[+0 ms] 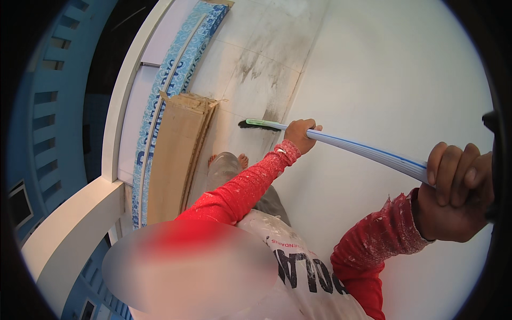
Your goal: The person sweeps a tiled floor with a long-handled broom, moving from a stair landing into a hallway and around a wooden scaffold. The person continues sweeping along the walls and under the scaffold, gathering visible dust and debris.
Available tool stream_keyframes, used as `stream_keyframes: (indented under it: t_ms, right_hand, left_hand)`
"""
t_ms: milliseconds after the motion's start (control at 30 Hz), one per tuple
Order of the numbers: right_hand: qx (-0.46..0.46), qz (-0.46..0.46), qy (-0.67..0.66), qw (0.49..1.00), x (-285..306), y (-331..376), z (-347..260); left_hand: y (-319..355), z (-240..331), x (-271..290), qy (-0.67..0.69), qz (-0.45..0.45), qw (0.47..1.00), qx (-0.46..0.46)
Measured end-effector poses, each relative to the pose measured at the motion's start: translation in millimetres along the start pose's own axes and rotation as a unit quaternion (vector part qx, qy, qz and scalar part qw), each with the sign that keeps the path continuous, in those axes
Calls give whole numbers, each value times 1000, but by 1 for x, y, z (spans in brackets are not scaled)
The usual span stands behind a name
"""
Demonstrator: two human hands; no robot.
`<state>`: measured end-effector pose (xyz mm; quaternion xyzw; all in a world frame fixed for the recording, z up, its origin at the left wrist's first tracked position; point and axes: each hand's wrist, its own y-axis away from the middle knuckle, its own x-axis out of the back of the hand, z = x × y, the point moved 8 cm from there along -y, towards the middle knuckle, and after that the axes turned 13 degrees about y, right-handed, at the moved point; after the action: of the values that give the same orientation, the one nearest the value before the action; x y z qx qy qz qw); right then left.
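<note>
A long-handled broom with a white, blue-striped handle [368,152] slants across the view. Its green-edged head [258,122] has dark bristles, which rest on the floor near the foot of the wall. Closed round the lower part of the handle is my left hand [302,135], arm stretched forward in a red, white-specked sleeve. My right hand [458,194] wraps the handle's upper end, close to the right rim, with its fingers curled over. Grey-brown dirt marks [261,72] stain the pale floor tiles beyond the broom head.
A smooth white wall [389,69] rises along the right. To the left lie stacked flat cardboard [176,154] and a long blue-patterned package [184,58], beside a white-framed ledge [113,122]. My bare feet [243,161] stand between the cardboard and the wall.
</note>
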<state>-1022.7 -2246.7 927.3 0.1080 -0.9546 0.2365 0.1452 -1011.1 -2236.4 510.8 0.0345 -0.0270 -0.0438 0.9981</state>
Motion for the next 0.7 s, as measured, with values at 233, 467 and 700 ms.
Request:
stream_keyframes:
  t_ms: [233, 467, 700]
  right_hand:
    - [-119, 164, 82, 976, 6, -22, 120]
    - [120, -44, 76, 989, -1, -120, 100]
    - [-55, 130, -10, 990, 62, -126, 108]
  left_hand:
    - [-25, -70, -8, -83, -157, 980, 91]
    - [-246, -14, 17, -25, -17, 999, -44]
    - [-233, 24, 32, -25, -26, 999, -28]
